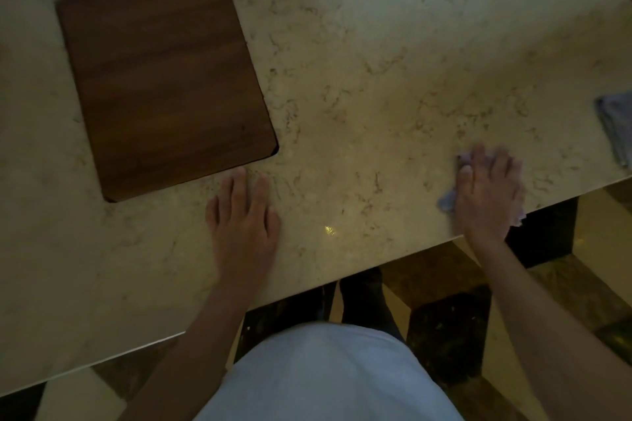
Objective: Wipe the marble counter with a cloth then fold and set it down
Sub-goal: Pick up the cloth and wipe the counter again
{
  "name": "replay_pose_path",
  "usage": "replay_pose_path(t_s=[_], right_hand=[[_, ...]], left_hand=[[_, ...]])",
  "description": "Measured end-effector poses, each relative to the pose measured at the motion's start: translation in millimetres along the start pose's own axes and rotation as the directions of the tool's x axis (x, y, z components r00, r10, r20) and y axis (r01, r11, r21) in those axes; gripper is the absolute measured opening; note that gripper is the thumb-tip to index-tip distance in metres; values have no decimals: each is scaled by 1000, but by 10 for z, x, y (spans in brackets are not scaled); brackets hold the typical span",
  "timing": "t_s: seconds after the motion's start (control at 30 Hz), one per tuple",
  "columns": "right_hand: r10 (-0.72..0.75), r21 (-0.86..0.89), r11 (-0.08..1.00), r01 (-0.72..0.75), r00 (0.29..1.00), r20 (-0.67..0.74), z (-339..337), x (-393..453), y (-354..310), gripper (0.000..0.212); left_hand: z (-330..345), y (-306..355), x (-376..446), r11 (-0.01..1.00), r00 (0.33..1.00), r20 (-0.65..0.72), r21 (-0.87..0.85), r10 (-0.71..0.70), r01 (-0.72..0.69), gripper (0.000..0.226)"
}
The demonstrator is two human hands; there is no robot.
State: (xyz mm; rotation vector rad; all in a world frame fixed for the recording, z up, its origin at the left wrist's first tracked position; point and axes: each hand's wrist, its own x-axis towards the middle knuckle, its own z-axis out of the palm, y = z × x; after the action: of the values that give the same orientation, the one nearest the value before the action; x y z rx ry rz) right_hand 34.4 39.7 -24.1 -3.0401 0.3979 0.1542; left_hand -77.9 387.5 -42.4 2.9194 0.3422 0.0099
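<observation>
1. Overhead, a pale veined marble counter (359, 85) is seen from a head-worn camera, in dim light.
2. A small bluish cloth (446, 203) is pinned flat against the counter under the right hand (487, 195), close to the near edge and toward the right side.
3. The right hand is laid palm down with its fingers extended and slightly spread; only the cloth's corners are seen, at the thumb side, above the fingers' left edge and by the wrist. The hand is blurred.
4. The left hand (244, 219) is rested flat on the bare marble, empty, fingers loosely spread, its fingertips just beside the near corner of a dark wooden board (164, 75).
5. The board is laid flat on the counter at the left, turned at an angle to the counter's edge.
6. A second grey-blue folded cloth (615, 130) is seen at the right border, well apart from the right hand and partly cut off.
7. Below the edge, a light garment (325, 376) and a patterned floor (444, 318) are visible.
</observation>
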Motion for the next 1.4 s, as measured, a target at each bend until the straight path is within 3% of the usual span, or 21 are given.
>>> replay_pose_path(t_s=[0.07,0.13,0.17,0.23,0.3,0.33,0.37,0.47,0.5,0.57,0.67,0.77,0.83,0.87,0.93,1.07,1.13,1.17,1.23,1.33,1.4], right_hand=[[30,-8,1000,-30,999,-19,77,-218,-360,50],[-255,-41,966,255,967,24,184,-773,-836,53],[-439,-16,897,442,895,74,240,-1120,-1002,52],[-740,31,667,744,658,137,271,-1436,-1175,49],[-895,67,418,906,398,199,259,-1042,-1253,48],[-917,48,352,935,334,218,263,-734,-1328,48],[-918,16,360,933,351,183,267,-389,-1444,49],[-750,15,650,760,639,170,128,429,-1902,58],[-706,29,700,714,686,175,112,529,-2039,56],[-714,39,695,718,683,157,145,420,-2160,53],[-882,52,471,881,468,57,306,-380,-2061,51],[-982,179,114,977,84,168,387,-1124,-1786,44],[-974,214,-109,971,-148,174,372,-827,-1763,42],[-972,177,-148,973,-176,155,377,-505,-1840,42],[-996,2,-57,998,-57,65,334,300,-2084,44],[-914,-1,406,914,406,14,164,1215,-2511,48],[-901,21,433,901,433,-22,227,932,-2513,46],[-937,41,347,937,348,-24,258,698,-2389,47],[-998,118,31,993,24,56,275,213,-1920,50],[-871,266,-371,890,-433,233,186,-3,-1120,49],[-788,274,-519,810,-577,213,124,412,-1171,47]], left_hand=[[4,2,18,1000,1000,-5,-20,-3,3,52],[11,-20,13,999,1000,-8,-50,-4,3,51],[10,-30,10,998,1000,-15,-64,-4,3,50],[15,-54,16,995,999,-41,-97,-5,1,47],[26,-81,5,990,998,-65,-138,-5,-4,45],[34,-76,-7,988,998,-69,-152,-6,-4,44],[32,-63,-14,985,998,-66,-170,-11,0,43],[-3,-80,-15,959,999,-42,-282,-30,17,39],[-19,-98,-16,947,998,-34,-320,-44,30,38],[-78,-108,-24,911,993,-30,-404,-110,89,36],[-182,15,-154,797,954,29,-542,-300,267,48],[-185,170,-404,750,923,58,-565,-381,345,54],[-123,256,-502,763,907,35,-527,-420,374,56],[-88,302,-511,785,902,23,-482,-432,388,58],[-18,442,-446,840,901,22,-351,-434,413,59],[102,671,-233,837,854,45,-177,-519,518,57],[141,702,-202,834,838,26,-84,-545,545,56],[150,708,-209,831,833,23,-48,-553,554,56],[156,707,-223,829,829,9,1,-559,559,55],[128,712,-208,841,841,-2,40,-540,540,55],[98,721,-193,828,828,18,11,-561,561,54]])
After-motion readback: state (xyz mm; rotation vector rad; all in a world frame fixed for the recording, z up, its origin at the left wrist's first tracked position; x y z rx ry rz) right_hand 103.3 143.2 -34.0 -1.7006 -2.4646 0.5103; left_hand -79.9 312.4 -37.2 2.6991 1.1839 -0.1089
